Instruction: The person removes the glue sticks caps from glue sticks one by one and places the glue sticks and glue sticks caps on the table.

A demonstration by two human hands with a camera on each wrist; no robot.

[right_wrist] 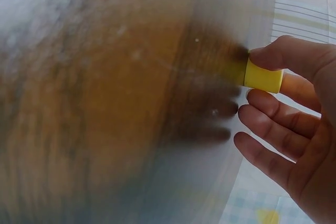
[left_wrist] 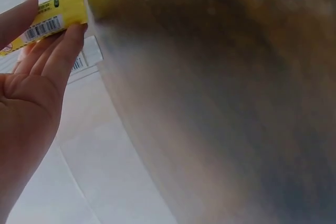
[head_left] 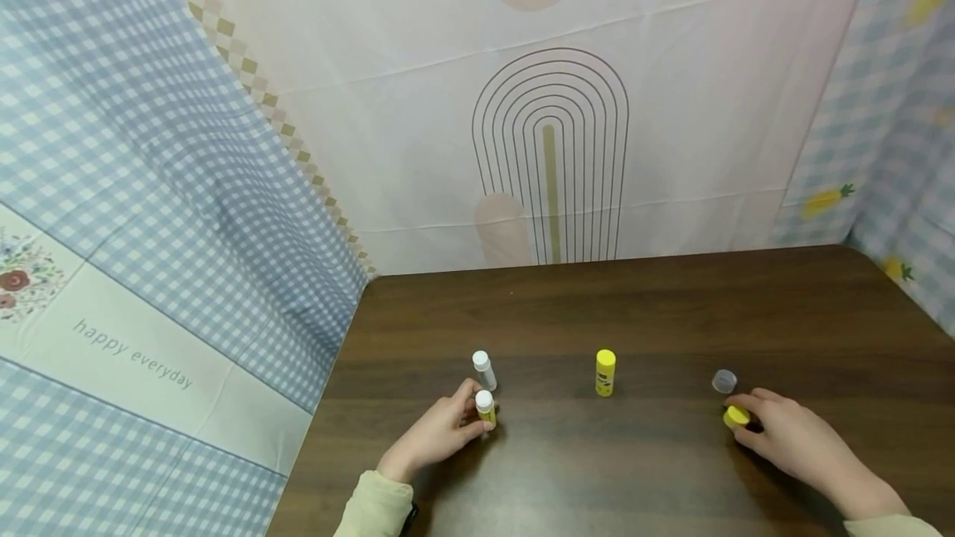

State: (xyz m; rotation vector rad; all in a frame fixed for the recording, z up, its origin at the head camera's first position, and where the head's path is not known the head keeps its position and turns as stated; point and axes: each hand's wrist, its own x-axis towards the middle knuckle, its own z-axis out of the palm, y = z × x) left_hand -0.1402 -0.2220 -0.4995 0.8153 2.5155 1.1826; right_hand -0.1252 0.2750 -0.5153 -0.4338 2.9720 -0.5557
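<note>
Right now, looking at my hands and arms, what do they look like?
Each grip is an ungloved human hand, five-fingered: the left grip and right grip. The left sleeve and right sleeve are pale yellow-green, both cut off by the frame. A small black piece shows beside the left cuff; I can't tell what it is.

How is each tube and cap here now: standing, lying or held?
Yellow cylindrical tube with white top: upright, held by left hand.
White-topped pale grey cylindrical tube: upright.
Yellow cylindrical tube with yellow top: upright, capped.
Short round yellow cap: off, pinched by right hand.
Small round clear plastic cap: off, lying loose.
</note>
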